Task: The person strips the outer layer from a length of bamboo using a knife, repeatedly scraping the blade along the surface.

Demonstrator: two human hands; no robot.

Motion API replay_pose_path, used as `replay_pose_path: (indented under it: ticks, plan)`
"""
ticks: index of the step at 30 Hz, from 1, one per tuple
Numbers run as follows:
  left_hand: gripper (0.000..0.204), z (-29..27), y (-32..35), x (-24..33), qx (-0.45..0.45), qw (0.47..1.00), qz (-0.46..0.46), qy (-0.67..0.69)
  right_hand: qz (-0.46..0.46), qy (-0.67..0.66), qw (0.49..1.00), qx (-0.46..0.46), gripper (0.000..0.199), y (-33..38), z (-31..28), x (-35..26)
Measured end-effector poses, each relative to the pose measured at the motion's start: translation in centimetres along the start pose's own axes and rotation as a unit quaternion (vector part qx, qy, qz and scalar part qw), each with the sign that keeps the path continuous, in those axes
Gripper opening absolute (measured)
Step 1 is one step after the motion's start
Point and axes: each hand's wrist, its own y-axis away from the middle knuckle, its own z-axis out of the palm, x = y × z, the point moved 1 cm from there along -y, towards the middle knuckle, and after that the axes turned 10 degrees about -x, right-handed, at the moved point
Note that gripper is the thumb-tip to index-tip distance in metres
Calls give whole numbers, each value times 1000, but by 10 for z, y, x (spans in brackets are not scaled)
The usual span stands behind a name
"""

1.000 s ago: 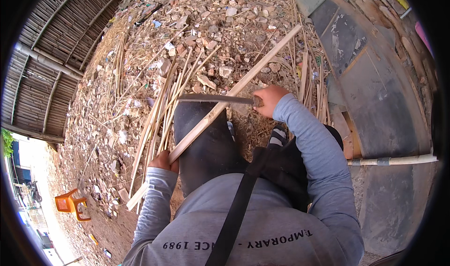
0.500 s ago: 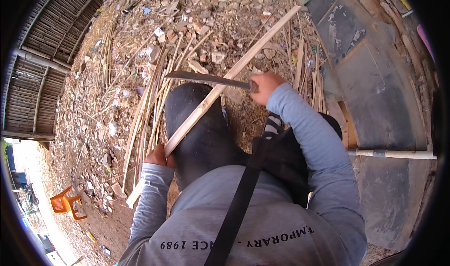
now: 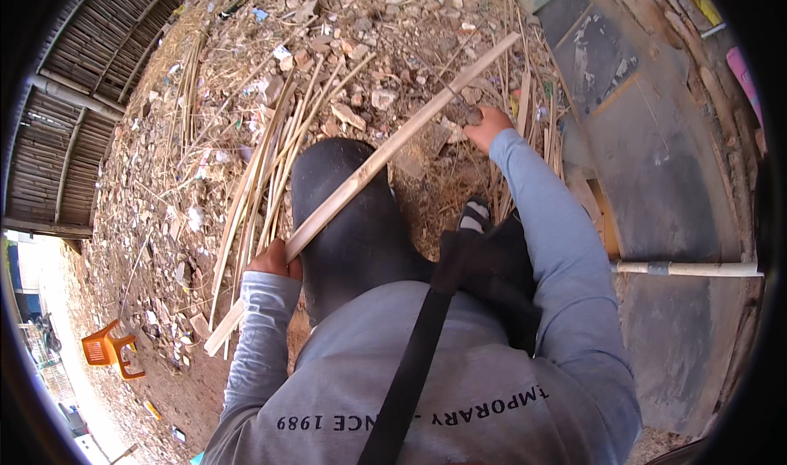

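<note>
A long pale strip of split bamboo (image 3: 361, 175) lies slantwise across my left thigh, its far end up over the rubble. Near its lower end my left hand (image 3: 272, 260) is closed around it. My right hand (image 3: 490, 129) grips the handle of a machete (image 3: 473, 116) close to the strip's far part. The blade shows only as a thin dark line, seen nearly edge-on, by the strip; whether it touches the strip I cannot tell.
Several loose bamboo strips (image 3: 256, 190) lie left of my leg, and more (image 3: 533, 104) lie beyond my right hand. Broken bricks and litter cover the ground. Dark sheets (image 3: 680, 186) with a pale pole (image 3: 689, 269) are at right. An orange chair (image 3: 111, 350) stands lower left.
My right hand has moved away and slightly right, and the machete has turned from broadside across the strip to nearly edge-on. The strip has slid slightly toward me with my left hand.
</note>
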Motion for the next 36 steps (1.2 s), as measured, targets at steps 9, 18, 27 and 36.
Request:
replay_pose_path:
  ticks: [9, 18, 27, 36]
  plan:
    - [16, 11, 4, -10, 7, 999, 5, 39, -79, -10, 996, 29, 40, 24, 3, -28]
    - [17, 3, 1, -1, -30, 999, -30, 31, -90, 68, 994, 3, 47, 22, -13, -19]
    - [23, -18, 4, 6, -102, 990, -88, 38, -130, 78, 988, 36, 63, 2, -6, 6]
    - [30, -35, -1, -25, -119, 989, -21, 79, -93, 133, 987, 7, 59, 5, -21, 17]
